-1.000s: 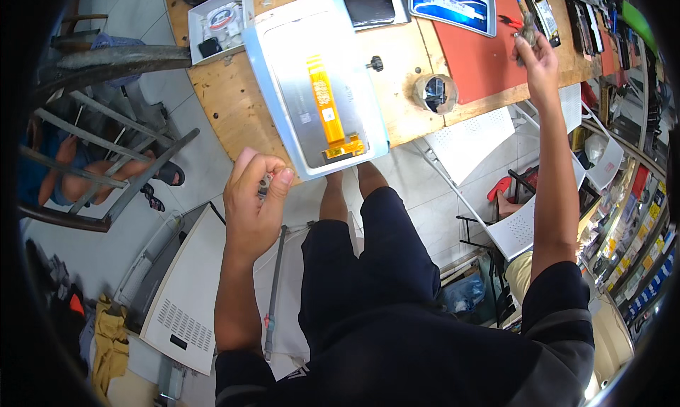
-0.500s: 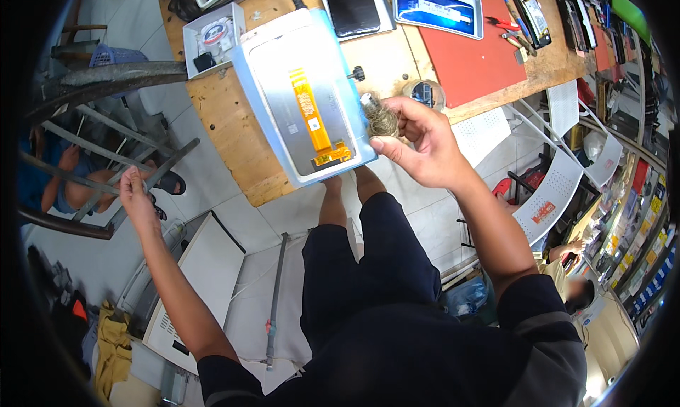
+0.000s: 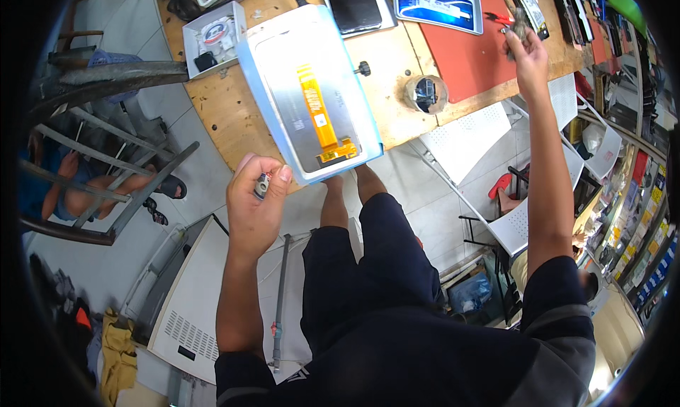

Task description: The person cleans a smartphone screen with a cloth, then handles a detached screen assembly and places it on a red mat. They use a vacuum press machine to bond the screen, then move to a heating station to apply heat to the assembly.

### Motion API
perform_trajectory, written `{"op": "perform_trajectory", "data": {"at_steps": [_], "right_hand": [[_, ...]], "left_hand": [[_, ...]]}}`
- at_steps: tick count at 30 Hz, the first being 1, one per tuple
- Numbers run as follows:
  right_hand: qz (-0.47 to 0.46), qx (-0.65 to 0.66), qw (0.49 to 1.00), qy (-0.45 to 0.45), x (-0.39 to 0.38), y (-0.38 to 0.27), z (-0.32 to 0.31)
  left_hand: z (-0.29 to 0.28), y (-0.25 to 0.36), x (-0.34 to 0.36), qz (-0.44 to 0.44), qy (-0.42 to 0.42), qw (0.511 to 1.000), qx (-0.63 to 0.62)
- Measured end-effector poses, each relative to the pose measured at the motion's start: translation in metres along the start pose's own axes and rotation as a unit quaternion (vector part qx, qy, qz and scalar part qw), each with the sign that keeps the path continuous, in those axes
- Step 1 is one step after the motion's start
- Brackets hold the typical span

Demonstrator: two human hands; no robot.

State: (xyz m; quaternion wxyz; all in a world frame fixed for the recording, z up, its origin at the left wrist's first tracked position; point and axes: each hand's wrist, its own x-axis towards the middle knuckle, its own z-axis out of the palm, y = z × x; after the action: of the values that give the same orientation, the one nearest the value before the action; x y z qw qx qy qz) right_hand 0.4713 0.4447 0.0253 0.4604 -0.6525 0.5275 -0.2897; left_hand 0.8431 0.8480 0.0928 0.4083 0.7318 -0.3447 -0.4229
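Observation:
My left hand [image 3: 255,205] is closed round a small round piece with a hole in its middle [image 3: 261,187], perhaps a spool. It is beside the near left corner of a light-blue-edged box [image 3: 249,74]. A silver display panel [image 3: 280,99] with an orange flex cable [image 3: 320,120] lies on top of that box. Out over the far right of the bench, my right hand [image 3: 531,56] pinches a greyish-brown wad of tangled thread or fine wire [image 3: 520,26]. Beneath that hand are a red mat [image 3: 464,67] and a pair of red-handled pliers [image 3: 498,18].
The wooden bench [image 3: 234,141] also carries a round clear container [image 3: 426,94], a white box of small parts [image 3: 212,37], a dark tablet [image 3: 351,7] and a blue phone panel in a tray [image 3: 435,9]. White perforated chairs [image 3: 467,134] stand close to its edge. A person sits at left.
My right hand has moved away from the panel to the far right with the wad. My left hand has come in from the left to the box's corner, and the small round piece now shows.

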Motion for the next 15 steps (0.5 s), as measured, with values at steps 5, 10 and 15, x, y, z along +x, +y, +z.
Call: {"op": "perform_trajectory", "data": {"at_steps": [5, 10, 15], "right_hand": [[0.058, 0.025, 0.997, -0.055, -0.066, -0.028, 0.054], [0.082, 0.215, 0.945, -0.233, -0.165, -0.081, 0.145], [-0.051, 0.063, 0.979, -0.187, -0.14, -0.058, 0.127]], "left_hand": [[-0.078, -0.042, 0.018, -0.044, 0.102, 0.994, 0.023], [-0.21, -0.094, 0.052, -0.091, 0.306, 0.946, -0.062], [-0.204, -0.115, 0.065, -0.11, 0.367, 0.919, -0.09]]}}
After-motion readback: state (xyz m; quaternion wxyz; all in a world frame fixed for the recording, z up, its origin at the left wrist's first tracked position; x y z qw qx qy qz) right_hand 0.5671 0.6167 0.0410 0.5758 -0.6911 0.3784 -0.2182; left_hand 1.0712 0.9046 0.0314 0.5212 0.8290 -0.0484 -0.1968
